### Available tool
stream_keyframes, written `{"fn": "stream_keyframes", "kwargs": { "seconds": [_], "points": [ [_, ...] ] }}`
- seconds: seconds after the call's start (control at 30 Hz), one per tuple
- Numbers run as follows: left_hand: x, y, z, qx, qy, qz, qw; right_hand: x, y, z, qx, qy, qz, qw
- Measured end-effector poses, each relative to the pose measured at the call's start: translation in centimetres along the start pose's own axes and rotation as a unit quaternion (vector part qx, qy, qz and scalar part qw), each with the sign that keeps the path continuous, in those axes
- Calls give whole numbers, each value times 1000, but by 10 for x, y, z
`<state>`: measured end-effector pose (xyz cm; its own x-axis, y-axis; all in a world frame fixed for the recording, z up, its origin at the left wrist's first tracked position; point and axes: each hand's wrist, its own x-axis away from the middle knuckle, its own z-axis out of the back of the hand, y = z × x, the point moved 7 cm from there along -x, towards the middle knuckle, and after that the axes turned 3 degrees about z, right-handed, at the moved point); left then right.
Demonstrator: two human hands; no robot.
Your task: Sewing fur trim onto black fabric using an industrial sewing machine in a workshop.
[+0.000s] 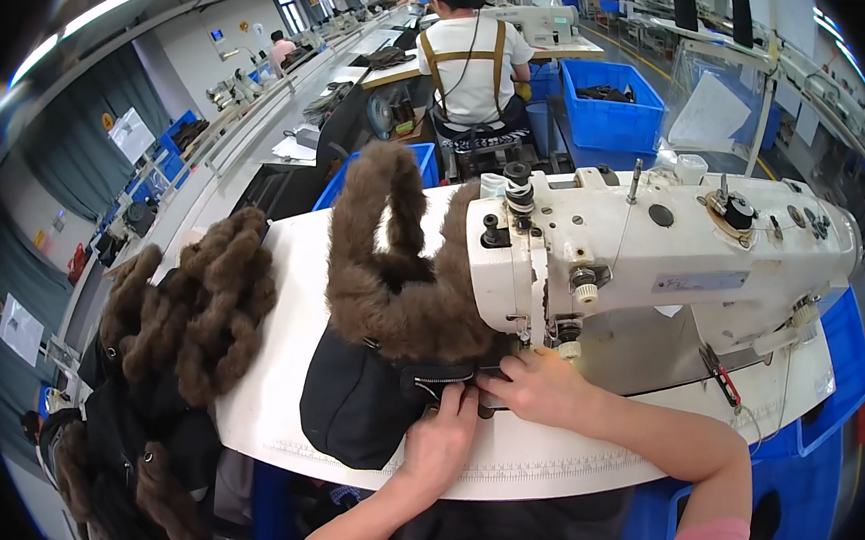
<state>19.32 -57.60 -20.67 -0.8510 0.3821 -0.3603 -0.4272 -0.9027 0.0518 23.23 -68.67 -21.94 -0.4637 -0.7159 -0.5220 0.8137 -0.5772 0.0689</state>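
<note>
A black fabric piece [351, 405] with thick brown fur trim [404, 313] lies on the sewing machine's white table, partly under the machine head. A short silver zipper [442, 380] shows on it. My left hand [441, 439] is closed at the edge of the cloth just below the zipper, fingertips pressed together there. Close beside it, my right hand [540, 388] is closed on the same cloth, right by the needle area of the white sewing machine [644, 255]. The needle and the cloth under the right fingers are hidden.
A heap of similar black pieces with brown fur [219, 305] hangs over the table's left side. Red-handled snips [721, 376] lie on the machine bed at the right. Blue bins [613, 122] stand around. Ahead, a co-worker in a white shirt [472, 67] sits facing away.
</note>
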Motion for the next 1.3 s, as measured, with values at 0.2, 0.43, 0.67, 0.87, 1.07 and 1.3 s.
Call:
{"fn": "stream_keyframes", "kwargs": {
  "seconds": [0.2,0.43,0.67,0.87,1.07,1.3],
  "points": [
    [2,-2,-3,2,28,-20,999,4,21,4,-287,10,-151,946],
    [-21,-4,-46,-55,284,-127,949,-65,-43,57,-265,124,5,956],
    [-30,-2,-42,111,-118,88,983,-123,-9,-35,-206,-77,-36,975],
    [-22,-22,-31,357,72,18,931,-47,-28,39,-417,120,17,901],
    [-29,-10,-20,149,51,18,987,69,30,23,-592,22,-477,649],
    [-27,-6,-20,146,71,5,987,61,78,-4,-631,-5,-547,551]
  ]
}}
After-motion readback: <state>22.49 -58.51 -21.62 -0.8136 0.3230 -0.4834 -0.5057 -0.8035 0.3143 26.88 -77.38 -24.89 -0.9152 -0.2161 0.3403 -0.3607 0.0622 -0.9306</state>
